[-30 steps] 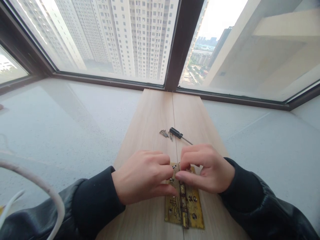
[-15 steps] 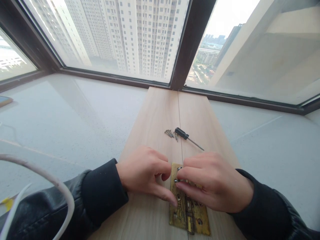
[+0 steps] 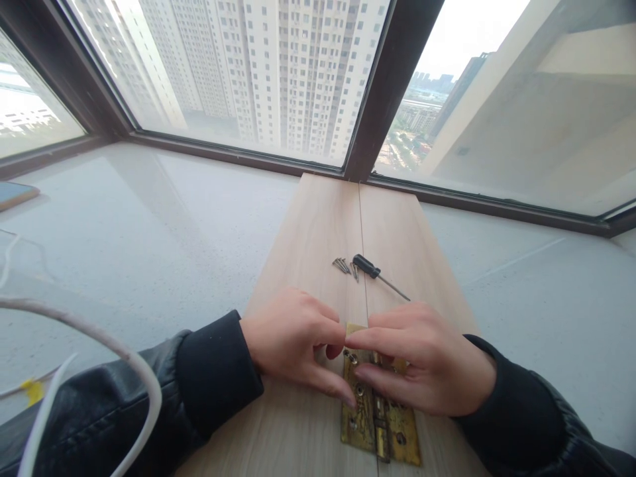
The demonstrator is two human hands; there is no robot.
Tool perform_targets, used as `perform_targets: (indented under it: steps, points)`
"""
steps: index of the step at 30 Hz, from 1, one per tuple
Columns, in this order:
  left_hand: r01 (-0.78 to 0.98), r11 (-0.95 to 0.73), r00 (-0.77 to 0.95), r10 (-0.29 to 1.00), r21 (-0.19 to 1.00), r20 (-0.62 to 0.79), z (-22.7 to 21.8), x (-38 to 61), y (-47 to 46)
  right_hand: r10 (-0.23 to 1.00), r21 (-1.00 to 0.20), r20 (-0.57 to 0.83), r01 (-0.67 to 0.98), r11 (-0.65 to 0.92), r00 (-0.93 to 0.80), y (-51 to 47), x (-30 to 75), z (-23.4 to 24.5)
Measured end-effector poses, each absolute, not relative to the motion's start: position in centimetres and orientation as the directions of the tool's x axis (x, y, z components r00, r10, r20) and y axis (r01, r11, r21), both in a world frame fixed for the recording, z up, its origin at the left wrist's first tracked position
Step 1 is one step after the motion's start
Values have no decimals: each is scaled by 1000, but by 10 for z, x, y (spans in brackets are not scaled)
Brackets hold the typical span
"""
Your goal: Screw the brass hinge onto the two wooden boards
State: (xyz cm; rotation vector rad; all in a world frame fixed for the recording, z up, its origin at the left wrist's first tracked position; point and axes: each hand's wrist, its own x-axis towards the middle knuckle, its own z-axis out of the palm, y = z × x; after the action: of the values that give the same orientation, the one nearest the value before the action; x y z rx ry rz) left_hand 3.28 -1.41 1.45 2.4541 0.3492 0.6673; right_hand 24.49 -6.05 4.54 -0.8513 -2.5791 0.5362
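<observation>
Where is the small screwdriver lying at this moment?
In the head view, the screwdriver lies on the wooden board, beyond both hands, just right of the loose screws.

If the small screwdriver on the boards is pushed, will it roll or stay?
The screwdriver has a rounded black handle and thin shaft, so it would probably roll sideways. It looks small, likely light. The boards look smooth and flat, so little would stop it.
</observation>
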Motion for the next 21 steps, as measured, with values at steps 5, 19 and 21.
perform_targets:
  steps: [5,19,21]
  points:
    - [78,-828,853,344,556,393,16,32,-15,644,-459,249,498,736,-723,-60,242,42]
    - [55,-816,855,336,576,395,18,31,-15,674,-482,233,519,706,-701,-63,241,45]
    - [52,-817,853,335,574,400,17,32,-15,673,-474,217,527,706,-707,-63,241,45]
